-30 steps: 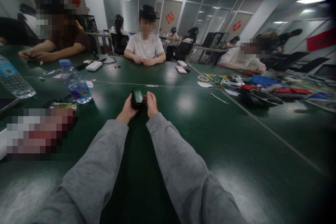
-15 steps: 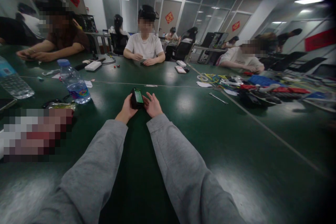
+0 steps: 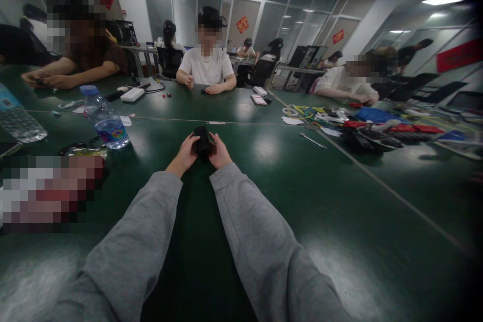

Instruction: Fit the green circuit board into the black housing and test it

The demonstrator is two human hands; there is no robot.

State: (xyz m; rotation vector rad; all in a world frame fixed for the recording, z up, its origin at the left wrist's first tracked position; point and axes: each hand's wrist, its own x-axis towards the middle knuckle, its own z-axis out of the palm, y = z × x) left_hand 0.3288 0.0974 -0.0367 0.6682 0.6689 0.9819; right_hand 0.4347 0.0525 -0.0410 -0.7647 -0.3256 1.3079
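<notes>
A small black boxy device (image 3: 203,142), like an action camera, is held between my two hands just above the green table (image 3: 271,201). My left hand (image 3: 187,152) grips its left side, with the fingers reaching onto the upper part. On the right, my right hand (image 3: 219,152) closes its fingers against the other side. The face turned to me looks plain black, and no lit screen shows on it. The fingertips behind the device are hidden.
Water bottles (image 3: 107,118) and a blurred-out pack (image 3: 56,188) stand to the left. At the right lie a wrench (image 3: 313,140), a heap of cables (image 3: 313,113) and a blue cloth-like bundle (image 3: 379,115). Across the table a person (image 3: 207,68) in white handles a small dark object.
The device has turned, so its lit green screen no longer shows. My right hand, earlier with fingers spread beside it, has closed on its right side.
</notes>
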